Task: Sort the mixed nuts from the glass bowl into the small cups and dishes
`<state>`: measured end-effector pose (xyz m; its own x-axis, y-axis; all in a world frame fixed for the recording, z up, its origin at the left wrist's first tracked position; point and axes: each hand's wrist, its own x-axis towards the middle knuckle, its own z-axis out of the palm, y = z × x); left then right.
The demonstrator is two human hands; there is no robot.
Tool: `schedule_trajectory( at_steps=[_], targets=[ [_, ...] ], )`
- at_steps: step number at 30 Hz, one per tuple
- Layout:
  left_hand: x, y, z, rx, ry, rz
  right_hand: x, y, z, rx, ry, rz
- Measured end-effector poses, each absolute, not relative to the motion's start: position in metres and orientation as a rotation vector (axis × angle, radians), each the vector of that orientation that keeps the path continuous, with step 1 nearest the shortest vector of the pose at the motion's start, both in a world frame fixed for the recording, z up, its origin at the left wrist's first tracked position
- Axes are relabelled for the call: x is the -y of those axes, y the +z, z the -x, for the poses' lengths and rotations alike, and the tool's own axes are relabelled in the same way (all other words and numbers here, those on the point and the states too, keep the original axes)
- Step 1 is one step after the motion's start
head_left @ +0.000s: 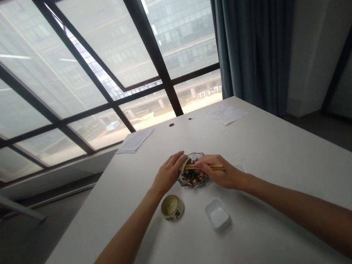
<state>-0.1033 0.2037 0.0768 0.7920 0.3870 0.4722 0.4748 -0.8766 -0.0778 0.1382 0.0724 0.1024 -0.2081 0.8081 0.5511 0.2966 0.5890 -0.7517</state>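
My left hand [171, 172] is closed around a small pale cup [185, 163], tilted over a clear glass dish [184, 183] with a wavy rim. A mix of dark and yellowish bits, like beans or nuts, lies in the dish. In my right hand [218, 170] is a pair of wooden chopsticks [218, 167], their tips pointing left at the mouth of the cup. Nearer to me, a beige cup with dark characters [172, 208] stands upright on the left. Beside it on the right sits a square white dish [217, 214].
Another white dish [240, 168] is partly hidden behind my right hand. On the white table [274, 232], a stack of papers [135, 141] lies at the far left and loose sheets [228, 114] at the far right. Windows and a blue curtain [255, 37] stand beyond.
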Motion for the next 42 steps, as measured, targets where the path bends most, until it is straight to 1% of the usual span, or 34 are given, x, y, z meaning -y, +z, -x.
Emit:
schedule_trajectory(
  at_steps=[2,6,12,18,21,26,30,32,36,42],
  targets=[
    [-0.203,0.077,0.103,0.677,-0.674,2.786,-0.074,0.099,-0.138,1.755,0.629,0.932],
    [-0.203,0.077,0.105,0.678,-0.674,2.785,-0.074,0.097,-0.141,1.518,0.739,1.070],
    [-0.205,0.077,0.104,0.677,-0.717,2.772,-0.078,0.092,-0.136,1.577,0.777,0.927],
    [-0.207,0.074,0.108,0.692,-0.746,2.758,-0.071,0.091,-0.142,1.390,0.743,1.093],
    [-0.207,0.074,0.108,0.709,-0.775,2.738,-0.067,0.096,-0.143,1.388,0.760,1.055],
    [-0.203,0.077,0.103,0.667,-0.782,2.735,-0.070,0.091,-0.131,1.308,0.974,0.912],
    [-0.202,0.079,0.103,0.651,-0.790,2.748,-0.071,0.085,-0.130,1.108,1.073,0.973],
    [-0.203,0.078,0.104,0.662,-0.803,2.755,-0.069,0.086,-0.133,1.036,1.061,1.011],
    [-0.202,0.074,0.107,0.751,-0.889,2.747,-0.060,0.095,-0.144,1.101,1.004,1.000],
    [-0.173,0.080,0.120,1.039,-1.206,2.610,-0.034,0.109,-0.183,1.152,0.805,0.978]
  ],
)
